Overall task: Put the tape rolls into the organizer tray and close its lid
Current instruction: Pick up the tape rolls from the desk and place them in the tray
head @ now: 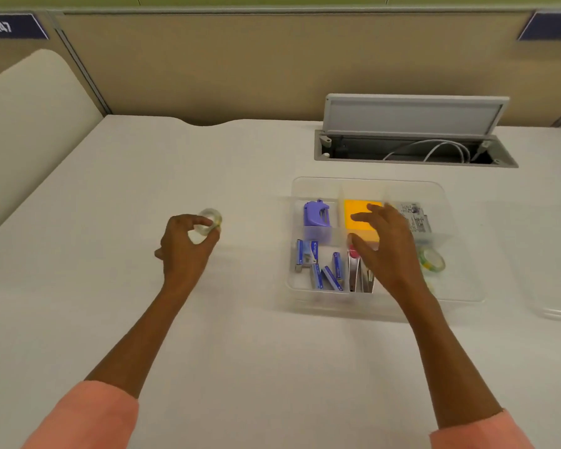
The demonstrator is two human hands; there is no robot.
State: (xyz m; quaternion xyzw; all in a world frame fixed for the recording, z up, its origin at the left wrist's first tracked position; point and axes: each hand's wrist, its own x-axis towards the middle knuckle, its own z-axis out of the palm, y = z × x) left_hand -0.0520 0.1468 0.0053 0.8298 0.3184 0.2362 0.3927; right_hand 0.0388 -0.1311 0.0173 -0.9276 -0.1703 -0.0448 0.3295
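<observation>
- Looking down through the head camera, I see my left hand [185, 246] left of the organizer tray [460, 286], fingertips pinching a clear tape roll [209, 222] at the white desk [240, 351].
- My right hand [384, 251] hovers over the tray's middle compartments, fingers spread and holding nothing.
- Another tape roll [432, 262], green and yellow, already lies in the tray's near-right compartment, just right of that hand.
- Within the tray I see a purple punch [317, 214] far left, blue staple boxes [321, 267] near left, an orange pad [358, 209] centre.
- Right of the tray lies the clear lid [554, 270], off.
</observation>
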